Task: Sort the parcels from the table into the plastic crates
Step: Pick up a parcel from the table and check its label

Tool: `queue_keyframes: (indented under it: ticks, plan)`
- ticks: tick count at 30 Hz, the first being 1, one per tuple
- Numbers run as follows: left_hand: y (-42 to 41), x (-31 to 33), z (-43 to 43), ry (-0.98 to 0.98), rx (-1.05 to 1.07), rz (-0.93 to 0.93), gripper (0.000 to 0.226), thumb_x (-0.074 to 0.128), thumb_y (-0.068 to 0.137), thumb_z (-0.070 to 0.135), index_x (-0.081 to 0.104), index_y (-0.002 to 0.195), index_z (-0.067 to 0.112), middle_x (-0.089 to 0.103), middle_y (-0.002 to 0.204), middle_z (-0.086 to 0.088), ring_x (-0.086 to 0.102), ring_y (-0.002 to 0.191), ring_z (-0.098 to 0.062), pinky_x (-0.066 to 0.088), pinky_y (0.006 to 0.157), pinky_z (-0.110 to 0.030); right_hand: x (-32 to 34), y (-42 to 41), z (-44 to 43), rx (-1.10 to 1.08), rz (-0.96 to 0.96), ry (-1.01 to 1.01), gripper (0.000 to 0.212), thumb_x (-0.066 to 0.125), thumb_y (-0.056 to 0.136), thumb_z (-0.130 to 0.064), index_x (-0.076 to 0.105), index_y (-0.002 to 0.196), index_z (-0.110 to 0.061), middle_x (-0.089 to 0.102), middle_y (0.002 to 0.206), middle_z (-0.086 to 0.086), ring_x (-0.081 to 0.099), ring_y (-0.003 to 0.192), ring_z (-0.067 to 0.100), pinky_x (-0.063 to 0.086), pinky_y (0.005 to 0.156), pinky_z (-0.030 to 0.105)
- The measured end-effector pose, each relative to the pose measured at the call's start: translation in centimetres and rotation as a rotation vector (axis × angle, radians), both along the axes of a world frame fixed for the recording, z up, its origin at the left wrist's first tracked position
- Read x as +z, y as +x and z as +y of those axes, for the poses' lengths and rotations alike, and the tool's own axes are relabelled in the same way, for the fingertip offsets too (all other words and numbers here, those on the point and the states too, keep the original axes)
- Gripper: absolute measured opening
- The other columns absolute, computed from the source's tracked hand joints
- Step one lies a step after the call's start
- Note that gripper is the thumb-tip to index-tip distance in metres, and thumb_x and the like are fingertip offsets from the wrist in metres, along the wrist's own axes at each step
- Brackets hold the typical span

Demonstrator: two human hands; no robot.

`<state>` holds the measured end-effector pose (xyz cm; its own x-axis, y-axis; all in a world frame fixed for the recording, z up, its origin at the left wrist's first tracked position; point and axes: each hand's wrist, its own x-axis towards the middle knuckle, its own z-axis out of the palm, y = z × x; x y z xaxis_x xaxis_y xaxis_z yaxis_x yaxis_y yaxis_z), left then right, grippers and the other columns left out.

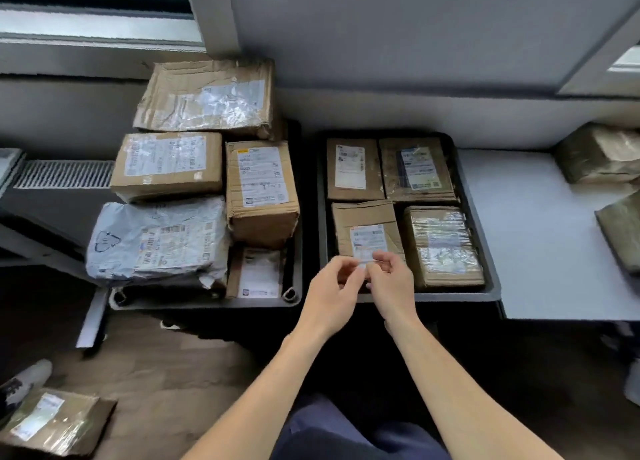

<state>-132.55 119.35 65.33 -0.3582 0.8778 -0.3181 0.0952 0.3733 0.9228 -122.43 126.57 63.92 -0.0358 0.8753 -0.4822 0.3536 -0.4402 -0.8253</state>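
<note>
Over the wood floor (pixel 194 373), my left hand (pixel 329 297) and right hand (pixel 391 286) meet fingertip to fingertip, fingers curled, above the near edge of the right crate (pixel 450 297); whether they pinch anything I cannot tell. Taped cardboard parcels (pixel 363 224) fill both dark plastic crates, with a crinkled grey mailer (pixel 156 241) at the near-left corner of the left crate (pixel 207 302). Wrapped parcels (pixel 599 154) lie at the right edge of the white table (pixel 536 251).

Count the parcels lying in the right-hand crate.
4, laid two by two in the right-hand crate: back left parcel, back right parcel, front left parcel, and front right parcel wrapped in tape. Others may lie hidden beneath.
</note>
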Motion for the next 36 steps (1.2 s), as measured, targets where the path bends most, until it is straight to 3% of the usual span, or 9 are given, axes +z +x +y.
queue_keyframes:
  ticks: [2,7,11,15,24,30,33,36]
  plan:
    - [3.1,-0.8,1.7,-0.069,-0.042,-0.014,0.015,0.060,0.104,0.028,0.069,0.113,0.021,0.072,0.110,0.009,0.066,0.105,-0.007,0.051,0.097,-0.028,0.2,3.6,0.8,-0.060,0.009,0.007,0.018,0.058,0.098,-0.011,0.064,0.110,-0.023,0.070,0.105,0.003,0.070,0.102,0.021,0.058,0.097,0.046]
    - [13.4,-0.2,6.6,-0.152,-0.207,-0.016,0.010,0.055,0.107,0.030,0.064,0.111,0.027,0.066,0.111,0.012,0.061,0.109,-0.007,0.045,0.094,-0.023,0.5,14.9,3.2,-0.184,0.074,0.008,0.018,0.062,0.098,-0.012,0.066,0.107,-0.027,0.073,0.105,0.004,0.072,0.102,0.021,0.057,0.099,0.046]
    - [23.7,0.6,9.6,-0.167,-0.247,-0.037,0.011,0.054,0.107,0.034,0.064,0.103,0.035,0.071,0.110,0.006,0.066,0.108,-0.013,0.053,0.103,-0.039,1.3,25.8,5.0,-0.243,0.100,0.028,0.019,0.062,0.096,-0.013,0.065,0.104,-0.030,0.074,0.101,0.004,0.072,0.096,0.018,0.058,0.099,0.049]
    - [33.8,1.2,12.3,-0.166,-0.261,-0.069,0.016,0.056,0.106,0.036,0.068,0.111,0.027,0.072,0.110,0.005,0.068,0.107,-0.012,0.053,0.105,-0.042,2.8,36.4,6.9,-0.302,0.118,0.050,0.016,0.060,0.099,-0.013,0.066,0.110,-0.023,0.071,0.104,0.004,0.072,0.093,0.015,0.058,0.098,0.047]
    - [48.1,1.8,20.5,-0.138,-0.354,-0.096,0.015,0.055,0.107,0.032,0.067,0.106,0.023,0.072,0.112,-0.002,0.069,0.109,-0.018,0.055,0.102,-0.041,3.2,50.9,13.6,-0.381,0.122,0.045,0.018,0.059,0.098,-0.012,0.065,0.106,-0.026,0.071,0.104,0.002,0.070,0.100,0.018,0.056,0.101,0.048]
    - [55.6,-0.9,29.7,-0.151,-0.410,-0.149,0.017,0.053,0.108,0.031,0.066,0.110,0.021,0.072,0.113,0.000,0.069,0.106,-0.013,0.054,0.089,-0.027,1.3,58.3,21.3,-0.392,0.068,0.043,0.017,0.060,0.099,-0.013,0.067,0.108,-0.024,0.072,0.101,0.001,0.069,0.101,0.018,0.056,0.100,0.047]
    - [60.0,-1.7,34.6,-0.191,-0.432,-0.210,0.017,0.054,0.107,0.032,0.067,0.109,0.021,0.073,0.112,0.000,0.070,0.102,-0.011,0.052,0.085,-0.023,0.9,62.8,25.7,-0.418,0.014,0.004,0.017,0.059,0.100,-0.015,0.066,0.113,-0.023,0.070,0.109,0.000,0.067,0.106,0.017,0.055,0.102,0.046]
    - [64.1,-2.2,38.5,-0.228,-0.497,-0.228,0.020,0.054,0.107,0.036,0.069,0.108,0.022,0.073,0.113,0.002,0.068,0.104,-0.012,0.052,0.091,-0.027,1.4,66.8,30.5,-0.479,-0.042,0.019,0.037,0.058,0.103,-0.021,0.056,0.140,-0.020,0.061,0.135,0.003,0.060,0.121,0.020,0.050,0.106,0.041]
